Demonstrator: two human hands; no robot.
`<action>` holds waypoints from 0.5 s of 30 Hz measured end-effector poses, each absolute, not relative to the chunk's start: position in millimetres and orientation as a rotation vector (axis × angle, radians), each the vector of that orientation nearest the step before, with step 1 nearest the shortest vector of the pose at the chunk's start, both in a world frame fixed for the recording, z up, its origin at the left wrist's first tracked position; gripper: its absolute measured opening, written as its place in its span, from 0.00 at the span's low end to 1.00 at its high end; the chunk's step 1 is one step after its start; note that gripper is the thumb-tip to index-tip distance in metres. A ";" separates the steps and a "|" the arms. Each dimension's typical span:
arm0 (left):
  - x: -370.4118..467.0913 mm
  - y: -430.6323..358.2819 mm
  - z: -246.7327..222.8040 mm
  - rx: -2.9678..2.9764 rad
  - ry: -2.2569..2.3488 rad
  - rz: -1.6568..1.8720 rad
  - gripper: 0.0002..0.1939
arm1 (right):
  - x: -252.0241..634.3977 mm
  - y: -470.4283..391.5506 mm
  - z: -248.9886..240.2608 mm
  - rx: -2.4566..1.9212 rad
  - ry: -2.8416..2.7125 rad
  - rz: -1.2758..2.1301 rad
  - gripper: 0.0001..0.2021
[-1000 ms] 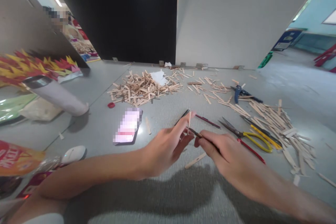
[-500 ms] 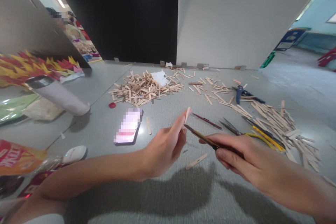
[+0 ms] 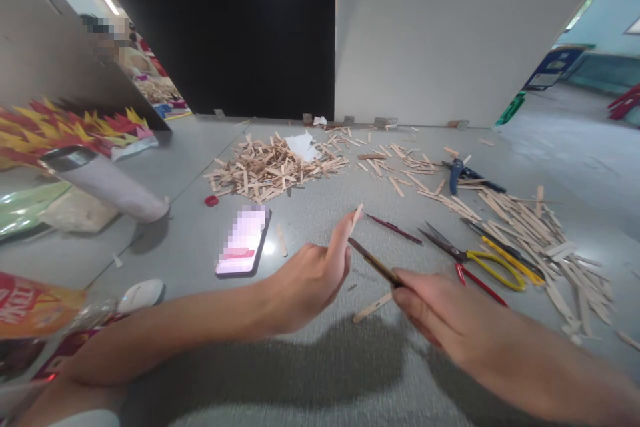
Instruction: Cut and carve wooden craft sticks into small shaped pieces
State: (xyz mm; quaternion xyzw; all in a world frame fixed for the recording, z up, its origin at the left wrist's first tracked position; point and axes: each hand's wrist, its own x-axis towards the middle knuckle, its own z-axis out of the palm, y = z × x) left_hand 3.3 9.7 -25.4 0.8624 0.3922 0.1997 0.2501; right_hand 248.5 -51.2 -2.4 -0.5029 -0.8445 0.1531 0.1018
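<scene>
Near the centre, my left hand (image 3: 315,280) pinches a small wooden stick (image 3: 356,219) that points up past the fingertips. My right hand (image 3: 445,313) is closed around a slim, dark and yellowish tool (image 3: 374,260), perhaps a knife or file. Its tip lies at the left fingers, by the lower part of the stick; whether it touches cannot be made out. Below the tool a wooden stick with a small hole (image 3: 371,308) lies on the grey floor, partly behind my right hand. A dark red pen-like tool (image 3: 394,228) lies just beyond.
Scissors with yellow handles (image 3: 465,255), dark blue pliers (image 3: 456,177) and many sticks (image 3: 525,233) lie at the right. A stick pile (image 3: 275,170) is farther back. A phone (image 3: 243,240), a tumbler (image 3: 107,183) and a white mouse (image 3: 141,295) are leftward. Upright panels (image 3: 450,33) stand behind.
My right hand has shifted slightly left and down with the tool, uncovering more of the yellow scissors and a red handle. My left hand keeps its pinch on the stick.
</scene>
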 end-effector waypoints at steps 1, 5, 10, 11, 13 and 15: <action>2.8 11.6 -25.2 2.356 1.073 0.500 0.29 | 246.2 -51.6 -4.1 -1.500 -2.486 0.456 0.16; 3.9 12.3 -31.7 2.513 1.050 0.224 0.30 | 254.3 -42.1 12.8 -1.631 -2.426 0.920 0.17; 4.6 6.7 -34.3 2.608 1.055 0.060 0.35 | 254.3 -37.9 18.7 -1.669 -2.285 1.236 0.16; 4.2 7.2 -33.0 2.575 1.084 0.090 0.35 | 247.9 -40.2 13.0 -1.646 -2.253 1.236 0.16; 3.3 9.5 -30.8 2.505 1.128 0.185 0.33 | 235.6 -43.8 2.0 -1.595 -2.225 1.240 0.15; 2.8 10.7 -31.2 2.487 1.129 0.272 0.32 | 232.1 -41.2 -0.8 -1.548 -2.213 1.262 0.14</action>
